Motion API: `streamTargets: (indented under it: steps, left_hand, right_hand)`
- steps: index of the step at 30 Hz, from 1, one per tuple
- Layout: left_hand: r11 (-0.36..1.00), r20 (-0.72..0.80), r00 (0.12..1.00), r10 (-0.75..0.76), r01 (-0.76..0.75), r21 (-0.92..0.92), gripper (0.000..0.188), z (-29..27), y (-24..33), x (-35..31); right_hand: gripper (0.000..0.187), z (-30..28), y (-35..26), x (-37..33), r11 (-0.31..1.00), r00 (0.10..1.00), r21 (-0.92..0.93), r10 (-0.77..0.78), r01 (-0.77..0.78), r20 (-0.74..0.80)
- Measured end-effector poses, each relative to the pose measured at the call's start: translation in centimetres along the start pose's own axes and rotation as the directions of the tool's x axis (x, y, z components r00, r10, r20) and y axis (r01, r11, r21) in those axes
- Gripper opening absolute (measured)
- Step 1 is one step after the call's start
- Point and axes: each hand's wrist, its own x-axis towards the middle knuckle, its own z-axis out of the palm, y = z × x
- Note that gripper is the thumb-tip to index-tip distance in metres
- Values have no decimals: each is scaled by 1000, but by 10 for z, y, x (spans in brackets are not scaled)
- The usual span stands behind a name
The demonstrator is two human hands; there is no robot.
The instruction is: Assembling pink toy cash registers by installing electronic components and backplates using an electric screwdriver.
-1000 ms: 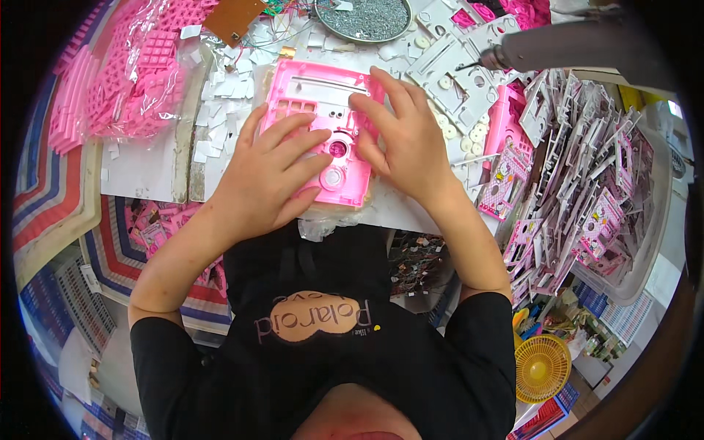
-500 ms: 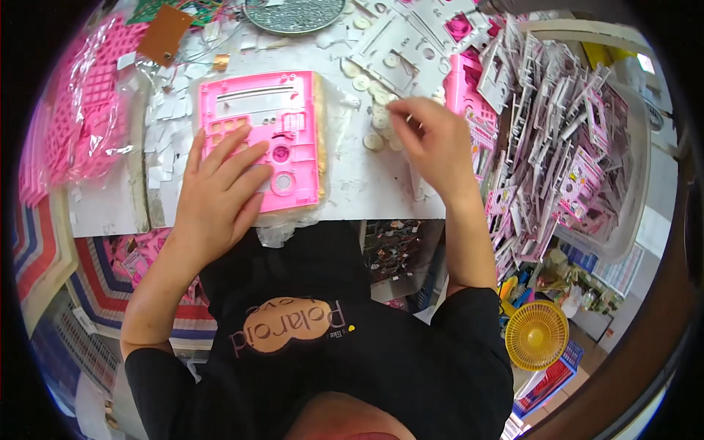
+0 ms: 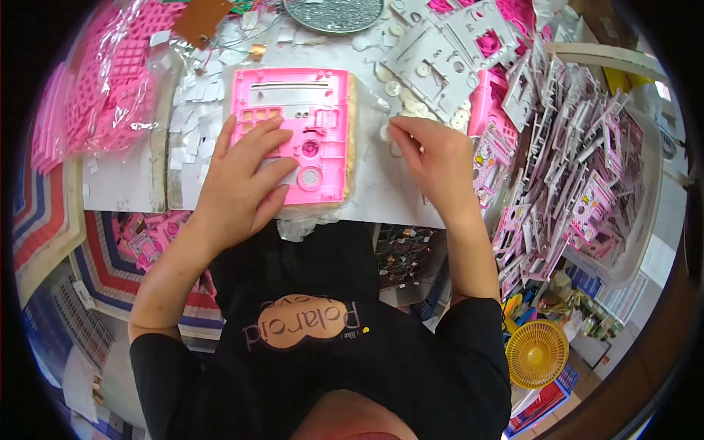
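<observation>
A pink plastic housing point(image 3: 331, 183) with square cut-outs, a slot and round openings lies on a padded block wrapped in clear plastic point(image 3: 304, 226). My left hand point(image 3: 246, 180) rests on the housing's left side, fingers spread over it and the thumb at its lower edge. To the right of the housing, my right hand point(image 3: 440, 158) pinches a small white disc point(image 3: 385, 132) between thumb and forefinger, just above the table. Several more white discs point(image 3: 393, 89) lie beyond that hand, partly under flat grey-white plastic panels point(image 3: 433, 62).
A clear bin point(image 3: 645, 220) at the right is heaped with pink-and-white panels point(image 3: 543, 169). Bagged pink grids point(image 3: 125, 81) and scattered white paper pieces point(image 3: 192, 117) lie to the left. A round metal tray point(image 3: 334, 29) sits at the back. A yellow basket point(image 3: 537, 356) stands lower right.
The whole view has shifted, so the table appears farther right. My right hand has moved from the discs toward the housing, a disc at its fingertips. My left hand stays on the housing.
</observation>
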Motion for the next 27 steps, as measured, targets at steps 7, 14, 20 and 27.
streamTargets:
  steps: [7, 14, 20, 27]
  left_hand:
    - [1000, -35, 999, -30, 30, 3, 31, 3, 2, -1]
    - [1000, -68, 997, -23, 22, -21, 30, 5, 1, -1]
    - [998, -47, 999, -25, 23, -51, 35, -1, 0, 0]
    - [999, -339, 940, 39, -35, 20, 22, -37, -32, 82]
  right_hand:
    - [13, 37, -66, 16, 961, 959, 21, -275, 277, -65]
    - [16, 52, -65, 25, 957, 958, -39, -287, 288, 19]
    - [16, 62, -72, 20, 966, 971, -118, -236, 230, -42]
    - [16, 62, -72, 19, 975, 983, -139, -180, 174, -31]
